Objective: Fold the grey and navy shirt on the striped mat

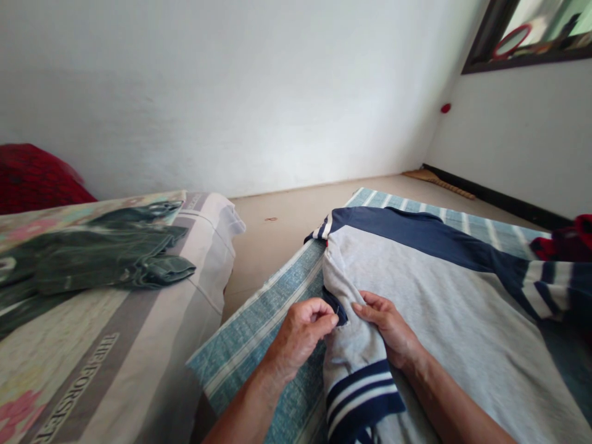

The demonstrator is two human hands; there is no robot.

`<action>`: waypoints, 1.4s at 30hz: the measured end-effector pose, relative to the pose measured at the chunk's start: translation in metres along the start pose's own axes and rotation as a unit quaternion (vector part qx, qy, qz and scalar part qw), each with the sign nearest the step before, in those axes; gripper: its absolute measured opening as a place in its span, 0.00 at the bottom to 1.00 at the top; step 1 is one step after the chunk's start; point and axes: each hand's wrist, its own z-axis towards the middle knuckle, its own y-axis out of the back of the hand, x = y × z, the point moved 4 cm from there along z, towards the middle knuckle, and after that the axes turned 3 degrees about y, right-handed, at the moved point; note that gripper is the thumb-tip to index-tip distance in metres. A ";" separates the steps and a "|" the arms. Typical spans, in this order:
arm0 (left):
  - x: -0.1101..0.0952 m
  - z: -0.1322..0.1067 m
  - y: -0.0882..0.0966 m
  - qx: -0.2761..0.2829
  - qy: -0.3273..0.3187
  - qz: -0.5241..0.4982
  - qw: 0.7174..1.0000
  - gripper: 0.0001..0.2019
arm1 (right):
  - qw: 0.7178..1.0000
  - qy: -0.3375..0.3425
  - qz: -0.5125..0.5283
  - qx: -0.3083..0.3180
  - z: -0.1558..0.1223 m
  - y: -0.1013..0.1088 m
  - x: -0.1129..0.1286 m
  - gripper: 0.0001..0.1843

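A grey sweatshirt with navy shoulder panels and white-and-navy striped cuffs [444, 320] lies spread on a blue-striped cloth [259, 327]. One sleeve [356, 351] is folded over its body. My left hand [300, 333] pinches the sleeve's edge beside a small navy inner patch [335, 306]. My right hand [383, 327] grips the grey fabric just right of that patch. A thin thread or needle may show at the patch, but it is too small to tell.
To the left, a dark green folded garment [106, 253] rests on a patterned bedcover [124, 345], beside a red cushion [32, 179]. Red cloth [564, 240] sits at the right edge. Beyond lie a beige floor [296, 203], white walls and a wall mirror [522, 37].
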 end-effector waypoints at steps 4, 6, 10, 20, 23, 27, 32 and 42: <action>-0.001 -0.001 0.004 -0.019 0.009 -0.008 1.000 0.08 | 1.000 0.000 0.006 0.003 0.000 0.001 -0.001 0.19; -0.003 -0.002 0.007 -0.031 0.013 -0.008 0.999 0.08 | 1.000 -0.001 0.009 0.005 0.001 0.001 -0.001 0.19; -0.006 -0.002 0.011 -0.046 0.018 -0.014 0.999 0.08 | 1.000 -0.002 0.014 0.009 0.000 -0.001 0.000 0.19; -0.014 0.000 0.013 -0.048 -0.192 0.129 0.972 0.07 | 1.000 0.001 0.016 0.016 0.001 -0.002 0.000 0.21; -0.015 -0.003 0.005 -0.029 -0.307 0.214 0.927 0.13 | 1.000 0.002 0.017 0.017 0.001 -0.003 0.001 0.20; -0.013 -0.003 0.000 -0.022 -0.349 0.282 0.893 0.18 | 1.000 0.003 0.014 0.013 0.001 -0.004 0.002 0.22; -0.015 -0.002 -0.003 0.008 -0.337 0.325 0.883 0.18 | 1.000 0.003 0.005 0.011 0.002 -0.001 0.000 0.22; -0.019 0.005 0.002 0.064 -0.286 0.346 0.891 0.08 | 1.000 0.011 0.010 0.011 0.002 -0.003 0.000 0.20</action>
